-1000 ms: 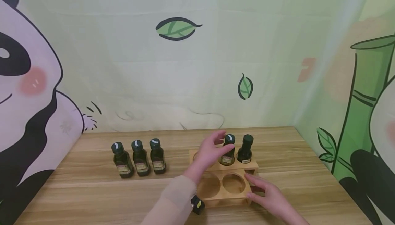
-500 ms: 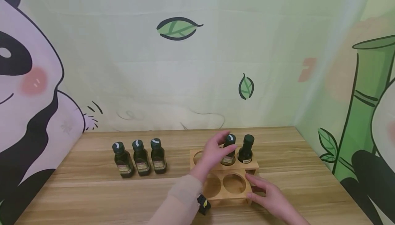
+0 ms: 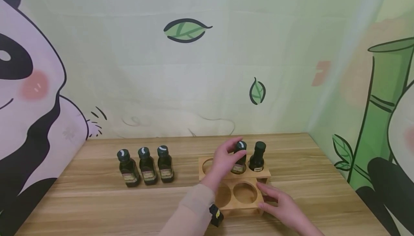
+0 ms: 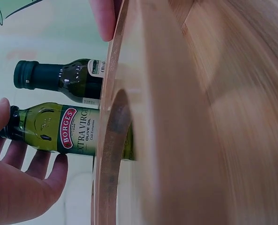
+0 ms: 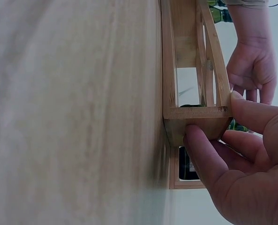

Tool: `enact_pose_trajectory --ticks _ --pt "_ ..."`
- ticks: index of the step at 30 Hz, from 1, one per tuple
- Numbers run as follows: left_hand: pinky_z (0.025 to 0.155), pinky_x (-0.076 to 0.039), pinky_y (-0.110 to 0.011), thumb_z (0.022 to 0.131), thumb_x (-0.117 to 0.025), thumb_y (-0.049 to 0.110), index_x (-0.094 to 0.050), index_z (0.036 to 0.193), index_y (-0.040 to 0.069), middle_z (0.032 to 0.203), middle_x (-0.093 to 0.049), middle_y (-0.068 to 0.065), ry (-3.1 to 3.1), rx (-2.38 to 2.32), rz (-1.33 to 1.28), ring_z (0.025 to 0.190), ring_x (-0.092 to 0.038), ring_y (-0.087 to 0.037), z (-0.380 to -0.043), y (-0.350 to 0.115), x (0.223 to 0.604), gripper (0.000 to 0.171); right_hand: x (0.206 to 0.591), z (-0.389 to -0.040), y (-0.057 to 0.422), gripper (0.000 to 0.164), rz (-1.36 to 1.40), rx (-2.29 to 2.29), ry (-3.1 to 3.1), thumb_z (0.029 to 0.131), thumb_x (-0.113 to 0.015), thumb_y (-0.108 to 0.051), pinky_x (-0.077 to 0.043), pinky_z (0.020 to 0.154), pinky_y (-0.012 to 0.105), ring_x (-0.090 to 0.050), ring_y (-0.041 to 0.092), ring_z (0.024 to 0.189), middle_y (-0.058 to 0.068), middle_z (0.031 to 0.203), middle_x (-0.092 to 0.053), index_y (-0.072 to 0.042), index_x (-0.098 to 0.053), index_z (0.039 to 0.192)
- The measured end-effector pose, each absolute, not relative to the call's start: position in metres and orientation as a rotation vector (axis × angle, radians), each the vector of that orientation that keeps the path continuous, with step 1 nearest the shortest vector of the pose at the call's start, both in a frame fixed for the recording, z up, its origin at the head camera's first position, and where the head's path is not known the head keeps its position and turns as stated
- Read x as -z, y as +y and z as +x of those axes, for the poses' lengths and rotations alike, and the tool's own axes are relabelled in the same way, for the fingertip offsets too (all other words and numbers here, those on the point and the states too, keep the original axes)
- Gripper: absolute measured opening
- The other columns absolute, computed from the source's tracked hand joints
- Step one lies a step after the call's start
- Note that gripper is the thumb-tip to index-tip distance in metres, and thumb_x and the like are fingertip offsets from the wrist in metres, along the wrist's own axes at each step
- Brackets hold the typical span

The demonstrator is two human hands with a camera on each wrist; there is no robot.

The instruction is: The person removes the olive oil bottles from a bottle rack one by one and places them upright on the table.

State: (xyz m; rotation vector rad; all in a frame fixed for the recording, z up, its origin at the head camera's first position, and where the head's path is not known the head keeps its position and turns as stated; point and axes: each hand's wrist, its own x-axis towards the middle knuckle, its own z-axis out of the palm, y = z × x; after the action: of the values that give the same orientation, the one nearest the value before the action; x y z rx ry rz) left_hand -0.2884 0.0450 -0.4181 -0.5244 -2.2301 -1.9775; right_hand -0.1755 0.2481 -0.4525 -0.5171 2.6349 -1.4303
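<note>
My left hand [image 3: 223,160] has its thumb and fingers around the dark cap and neck of an olive oil bottle [image 4: 47,124]. That bottle stands in the middle back hole of a two-tier wooden bottle rack [image 3: 237,211]; its label is readable in the left wrist view. Beside it, in the right back hole, is a second dark bottle [image 3: 256,162] with a longer neck. My right hand [image 3: 283,207] grips the right end of the rack's lower front tier, thumb and fingers on the wood, as the right wrist view [image 5: 199,112] confirms. My left forearm hides part of the rack's left side.
Three dark-green bottles with black caps, the left bottle [image 3: 129,171], the middle bottle [image 3: 148,169] and the right bottle [image 3: 165,167], stand in a row on the wooden table [image 3: 97,207]. A printed cloth backdrop [image 3: 136,67] rises behind the table.
My left forearm and wrist have shifted slightly to the right while the fingers stay at the bottle's cap. The bottle, the rack and my right hand look unmoved.
</note>
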Motion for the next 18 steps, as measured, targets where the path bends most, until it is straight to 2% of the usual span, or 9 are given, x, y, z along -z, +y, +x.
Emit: enact_pose_trajectory --ticks 10,18 --pt "0.087 -0.054 -0.037 0.087 -0.076 0.007 -0.069 0.124 0.009 0.109 -0.072 -0.012 -2.213 1.992 -0.493 0.106 -0.064 -0.029 -0.2871 0.0455 0.418 0.037 0.4533 -0.176 0.2478 0.064 -0.52 1.421 2.644 0.093 -0.07 -0.025 -0.047 0.095 0.05 -0.06 0.038 0.113 0.032 0.145 -0.041 0.006 -0.046 0.143" --pt "0.084 -0.055 -0.033 0.086 -0.077 0.007 -0.07 0.122 0.009 0.108 -0.073 -0.011 -2.179 2.026 -0.462 0.106 -0.064 -0.028 -0.2842 0.0446 0.4178 0.037 0.4536 -0.1753 0.2483 0.064 -0.522 1.409 2.672 0.092 -0.071 -0.025 -0.05 0.095 0.044 -0.061 0.036 0.112 0.031 0.144 -0.043 0.005 -0.047 0.142"
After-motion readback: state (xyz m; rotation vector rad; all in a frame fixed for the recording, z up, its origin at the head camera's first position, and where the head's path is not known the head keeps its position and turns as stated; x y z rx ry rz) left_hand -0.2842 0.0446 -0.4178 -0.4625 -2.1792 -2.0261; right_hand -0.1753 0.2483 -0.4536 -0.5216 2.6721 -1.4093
